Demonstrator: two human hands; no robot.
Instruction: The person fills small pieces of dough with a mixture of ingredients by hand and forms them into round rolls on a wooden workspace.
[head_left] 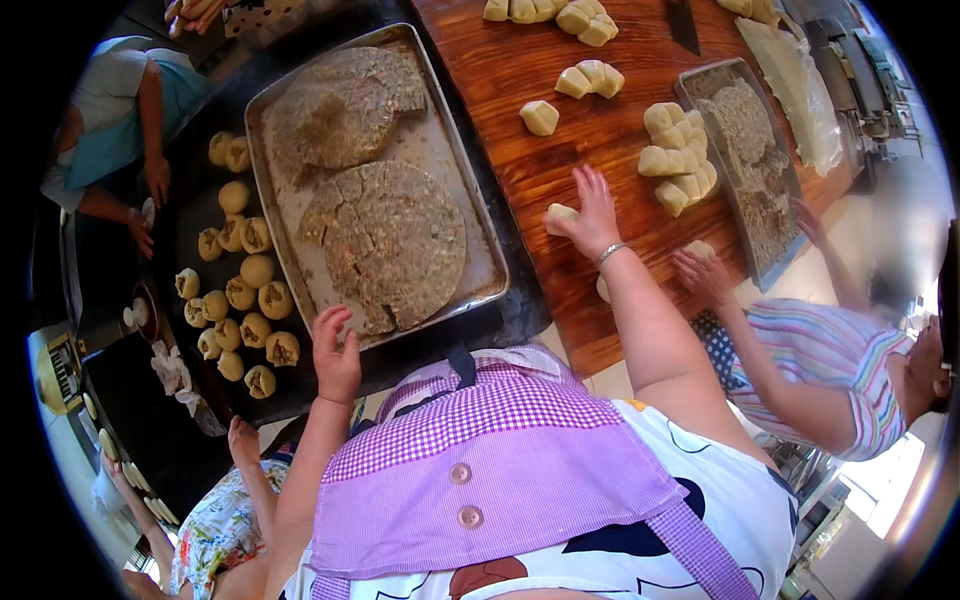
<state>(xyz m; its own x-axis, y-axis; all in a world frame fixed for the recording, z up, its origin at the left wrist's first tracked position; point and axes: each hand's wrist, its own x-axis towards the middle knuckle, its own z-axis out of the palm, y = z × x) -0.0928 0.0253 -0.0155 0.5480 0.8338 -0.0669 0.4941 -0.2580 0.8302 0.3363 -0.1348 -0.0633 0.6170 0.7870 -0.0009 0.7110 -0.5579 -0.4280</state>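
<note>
My right hand (592, 220) reaches over the wooden tabletop (490, 110), fingers stretched out. A pale dough piece (560, 217) lies at its thumb side, touching it or just beneath it. Another light round piece shows partly from under my right forearm. By the near edge of a large metal tray (478, 215), my left hand (338, 355) hovers with fingers loosely bent and thumb apart, holding nothing. Two mounds of speckled filling sit in that tray, a rough one (340, 110) at the far end and a flattened round one (395, 240) nearer me.
Several filled dough balls (240, 293) stand on the dark surface left of the tray. Cut dough pieces (680, 160) and a smaller filling tray (725, 80) lie on the right. A co-worker's hand (703, 275) holds dough there. Other people stand at the left.
</note>
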